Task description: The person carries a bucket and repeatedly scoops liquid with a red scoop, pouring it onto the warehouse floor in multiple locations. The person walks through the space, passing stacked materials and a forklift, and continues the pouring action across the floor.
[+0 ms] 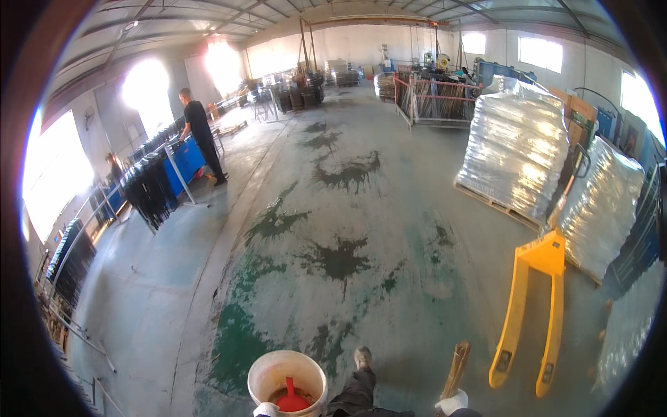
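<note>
My left hand [266, 410], in a white glove, is closed on the near rim of a white plastic bucket [260, 368] at the bottom of the view. Inside the bucket lies a red scoop [292, 401] with its handle pointing up, over some dark contents. My right hand [453, 402], also gloved in white, is wrapped round a brown bundle that looks like a short twig brush [456, 368]; its lower end is hidden. One of my shoes [363, 357] is stepping forward between them.
Dark wet splashes [340, 258] spread over the green-grey floor ahead. To the right are a yellow pallet jack [542, 254] and film-wrapped pallet stacks [515, 146]. A person in black [199, 132] stands at racks of black parts [147, 187] on the left. A metal cage [436, 101] stands farther off.
</note>
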`<move>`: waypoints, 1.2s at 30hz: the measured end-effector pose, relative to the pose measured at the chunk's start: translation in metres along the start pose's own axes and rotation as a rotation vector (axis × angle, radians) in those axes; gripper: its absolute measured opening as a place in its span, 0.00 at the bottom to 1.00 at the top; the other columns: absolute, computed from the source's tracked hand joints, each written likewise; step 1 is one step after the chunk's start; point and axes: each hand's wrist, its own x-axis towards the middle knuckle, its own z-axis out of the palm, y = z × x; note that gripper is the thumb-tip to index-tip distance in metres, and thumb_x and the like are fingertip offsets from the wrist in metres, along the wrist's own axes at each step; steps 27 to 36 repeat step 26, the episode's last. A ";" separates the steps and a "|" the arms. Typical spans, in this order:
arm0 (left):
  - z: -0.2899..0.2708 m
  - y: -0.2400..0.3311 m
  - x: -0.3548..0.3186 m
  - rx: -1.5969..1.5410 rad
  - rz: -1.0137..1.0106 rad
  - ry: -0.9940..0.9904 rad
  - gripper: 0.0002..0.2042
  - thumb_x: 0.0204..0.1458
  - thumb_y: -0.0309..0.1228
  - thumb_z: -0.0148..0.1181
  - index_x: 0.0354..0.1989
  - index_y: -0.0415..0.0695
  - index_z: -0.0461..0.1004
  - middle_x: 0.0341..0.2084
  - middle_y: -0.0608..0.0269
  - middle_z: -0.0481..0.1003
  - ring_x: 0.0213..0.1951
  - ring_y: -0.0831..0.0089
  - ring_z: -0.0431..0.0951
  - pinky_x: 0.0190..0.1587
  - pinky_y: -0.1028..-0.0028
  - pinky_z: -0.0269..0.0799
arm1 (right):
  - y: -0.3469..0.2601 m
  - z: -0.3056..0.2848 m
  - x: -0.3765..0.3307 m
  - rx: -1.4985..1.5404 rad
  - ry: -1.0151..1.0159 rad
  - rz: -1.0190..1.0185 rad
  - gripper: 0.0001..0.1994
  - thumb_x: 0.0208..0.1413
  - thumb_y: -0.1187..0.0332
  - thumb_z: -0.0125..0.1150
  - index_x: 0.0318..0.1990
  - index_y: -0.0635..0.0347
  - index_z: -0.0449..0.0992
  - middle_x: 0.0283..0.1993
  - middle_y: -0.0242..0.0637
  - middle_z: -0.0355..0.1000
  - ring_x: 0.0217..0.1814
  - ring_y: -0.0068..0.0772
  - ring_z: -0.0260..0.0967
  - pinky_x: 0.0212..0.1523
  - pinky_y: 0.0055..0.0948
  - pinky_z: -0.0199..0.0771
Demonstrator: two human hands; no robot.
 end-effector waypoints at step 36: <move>0.103 0.931 0.801 0.647 0.337 0.035 0.21 0.56 0.51 0.74 0.52 0.54 0.88 0.47 0.39 0.85 0.49 0.46 0.87 0.49 0.47 0.83 | -0.586 0.083 0.958 0.160 -0.119 0.294 0.27 0.62 0.66 0.69 0.70 0.49 0.77 0.61 0.49 0.79 0.66 0.51 0.76 0.66 0.44 0.72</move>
